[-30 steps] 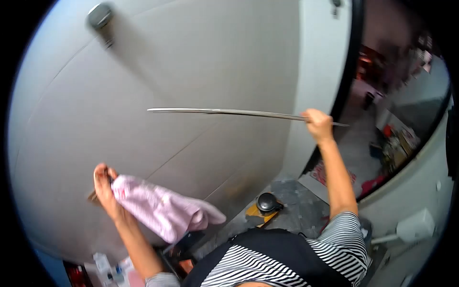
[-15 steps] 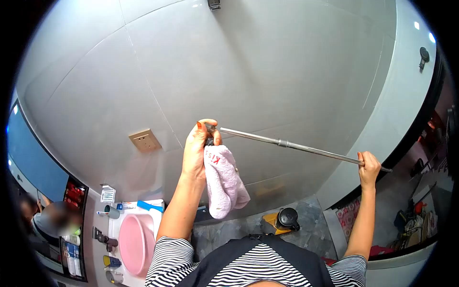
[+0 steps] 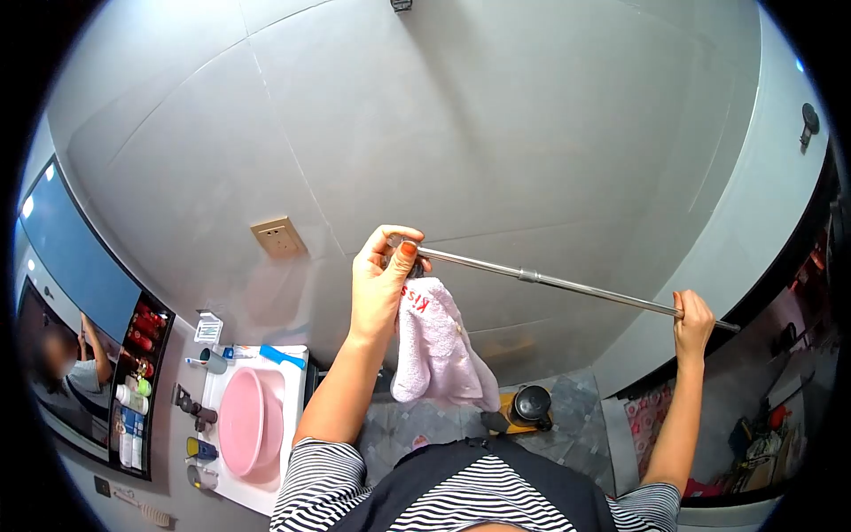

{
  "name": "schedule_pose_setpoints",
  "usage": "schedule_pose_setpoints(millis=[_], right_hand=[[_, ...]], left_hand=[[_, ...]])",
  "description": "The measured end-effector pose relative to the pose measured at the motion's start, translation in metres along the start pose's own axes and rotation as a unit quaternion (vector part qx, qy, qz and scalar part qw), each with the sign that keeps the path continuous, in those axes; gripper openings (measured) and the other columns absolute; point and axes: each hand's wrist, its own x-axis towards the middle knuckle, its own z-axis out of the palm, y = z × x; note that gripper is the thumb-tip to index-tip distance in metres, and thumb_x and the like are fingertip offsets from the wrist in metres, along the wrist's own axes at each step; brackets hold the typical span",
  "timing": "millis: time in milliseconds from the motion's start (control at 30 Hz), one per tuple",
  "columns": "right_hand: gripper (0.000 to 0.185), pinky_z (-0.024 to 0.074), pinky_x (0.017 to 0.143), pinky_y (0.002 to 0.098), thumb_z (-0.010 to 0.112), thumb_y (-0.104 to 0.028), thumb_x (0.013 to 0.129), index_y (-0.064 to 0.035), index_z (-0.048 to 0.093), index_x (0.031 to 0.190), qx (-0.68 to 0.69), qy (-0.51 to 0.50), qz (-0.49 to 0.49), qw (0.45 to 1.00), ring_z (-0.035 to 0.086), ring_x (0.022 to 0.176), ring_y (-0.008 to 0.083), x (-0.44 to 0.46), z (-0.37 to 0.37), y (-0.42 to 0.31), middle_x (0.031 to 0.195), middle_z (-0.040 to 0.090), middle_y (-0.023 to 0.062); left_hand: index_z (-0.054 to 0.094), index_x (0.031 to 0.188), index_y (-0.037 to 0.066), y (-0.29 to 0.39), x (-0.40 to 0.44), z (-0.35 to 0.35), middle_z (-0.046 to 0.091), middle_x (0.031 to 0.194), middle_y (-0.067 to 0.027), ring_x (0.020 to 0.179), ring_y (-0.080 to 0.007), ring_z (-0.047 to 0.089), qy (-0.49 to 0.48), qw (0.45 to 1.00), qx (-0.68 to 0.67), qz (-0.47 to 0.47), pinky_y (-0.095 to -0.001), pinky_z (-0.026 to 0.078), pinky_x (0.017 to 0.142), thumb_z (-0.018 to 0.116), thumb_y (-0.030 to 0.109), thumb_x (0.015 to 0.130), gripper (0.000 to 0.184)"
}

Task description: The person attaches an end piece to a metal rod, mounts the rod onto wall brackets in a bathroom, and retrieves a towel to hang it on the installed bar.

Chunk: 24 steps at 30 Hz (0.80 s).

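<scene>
A pink hand towel [image 3: 439, 350] with red "Kiss" lettering hangs from my left hand [image 3: 387, 275], whose fingers pinch its dark, bunched top. That top is mostly hidden, so I cannot make out its make. Against the left thumb and fingertips lies the left end of a shiny metal telescopic rod [image 3: 576, 284], with a collar partway along. My right hand [image 3: 693, 321] is wrapped round the rod near its other end, and a short darker tip pokes out past the fist. The rod slopes slightly down to the right.
A grey tiled wall with a socket [image 3: 278, 238] faces me. On the left, a pink basin [image 3: 241, 421] sits in the white sink, with cups, a blue comb and a mirror cabinet [image 3: 80, 257] around. A black-lidded yellow object [image 3: 530, 406] stands on the floor. A doorway opens at right.
My left hand has turned and moved slightly right with the towel, and its thumb now meets the rod's end, where a gap showed before. The view has shifted a little.
</scene>
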Motion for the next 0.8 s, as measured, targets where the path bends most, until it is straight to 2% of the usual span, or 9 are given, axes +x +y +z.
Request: schedule_pose_setpoints(millis=[100,167,200,267,367,500,600,700,800], right_hand=[[0.027,0.0341,0.049,0.0407,0.06,-0.014,0.083,-0.0006,0.043,0.067,0.04,-0.016,0.009,0.999,0.047,0.054,0.0333,0.001,-0.01,-0.001,0.06,0.045,0.0156],[0.025,0.0347,0.05,0.042,0.06,-0.012,0.081,-0.0001,0.043,0.067,0.103,-0.135,0.038,0.985,0.048,0.055,0.0368,-0.005,-0.013,0.001,0.06,0.048,0.0179],[0.025,0.0347,0.05,0.042,0.06,-0.012,0.081,-0.0001,0.043,0.067,0.107,-0.135,0.041,0.984,0.048,0.055,0.0368,-0.009,-0.014,0.002,0.06,0.048,0.0179],[0.022,0.0358,0.051,0.0425,0.061,-0.008,0.077,0.0002,0.043,0.067,0.169,-0.237,0.038,0.956,0.049,0.058,0.0392,-0.015,-0.016,-0.001,0.061,0.05,0.0197],[0.02,0.0366,0.051,0.0421,0.06,-0.006,0.074,0.0005,0.044,0.065,0.16,-0.259,0.062,0.95,0.051,0.059,0.0391,-0.019,-0.027,-0.008,0.061,0.052,0.0196],[0.017,0.0369,0.051,0.0414,0.06,-0.006,0.074,0.0003,0.045,0.068,0.147,-0.248,0.062,0.955,0.052,0.058,0.0386,0.007,-0.022,-0.042,0.063,0.054,0.0186],[0.016,0.0375,0.05,0.0385,0.063,-0.009,0.073,-0.0007,0.05,0.071,0.138,-0.21,0.042,0.967,0.053,0.055,0.0346,0.012,-0.027,-0.06,0.062,0.056,0.0159],[0.022,0.0381,0.049,0.033,0.071,-0.015,0.067,-0.0022,0.055,0.075,0.206,-0.194,0.079,0.956,0.052,0.051,0.0224,0.015,-0.026,-0.062,0.059,0.054,0.0096],[0.022,0.038,0.049,0.0325,0.072,-0.015,0.066,-0.0026,0.055,0.072,0.25,-0.172,0.028,0.952,0.051,0.052,0.0212,0.004,-0.006,-0.056,0.061,0.053,0.009]], left_hand=[[0.057,0.096,0.003,0.0,-0.009,0.009,0.059,0.068,-0.0043,0.063,-0.0064,0.054,0.024,1.0,-0.005,0.008,-0.0172,0.041,0.054,0.064,0.032,0.083,0.032],[0.057,0.096,0.004,-0.003,-0.015,0.018,0.058,0.068,-0.0035,0.064,-0.0062,0.054,0.061,0.998,-0.028,0.013,-0.0176,0.041,0.055,0.064,0.034,0.083,0.033],[0.057,0.096,0.004,-0.005,-0.017,0.021,0.058,0.068,-0.0035,0.064,-0.0062,0.054,0.06,0.998,-0.023,0.011,-0.0176,0.041,0.055,0.064,0.034,0.083,0.033],[0.057,0.096,0.003,-0.009,-0.019,0.023,0.057,0.068,-0.0029,0.062,-0.0062,0.052,0.07,0.996,-0.03,0.041,-0.0173,0.04,0.054,0.063,0.035,0.084,0.034],[0.058,0.095,0.003,-0.009,-0.021,0.021,0.056,0.067,-0.0025,0.06,-0.0069,0.051,0.066,0.995,-0.05,0.046,-0.018,0.04,0.052,0.06,0.035,0.085,0.034],[0.058,0.094,0.002,-0.013,-0.005,0.003,0.056,0.067,-0.003,0.059,-0.0079,0.052,0.087,0.992,-0.092,0.014,-0.0182,0.041,0.051,0.059,0.034,0.086,0.033],[0.059,0.092,0.002,-0.019,-0.004,-0.001,0.056,0.068,-0.003,0.059,-0.007,0.052,0.114,0.986,-0.12,0.004,-0.0175,0.042,0.05,0.059,0.034,0.087,0.032],[0.059,0.092,0.002,-0.027,-0.004,-0.006,0.058,0.073,-0.0038,0.058,-0.0069,0.052,0.121,0.986,-0.119,-0.006,-0.0174,0.042,0.05,0.059,0.034,0.086,0.033],[0.059,0.092,0.002,-0.033,-0.007,-0.014,0.06,0.079,-0.006,0.056,-0.0068,0.05,0.122,0.987,-0.105,0.011,-0.0174,0.042,0.05,0.059,0.035,0.086,0.034]])
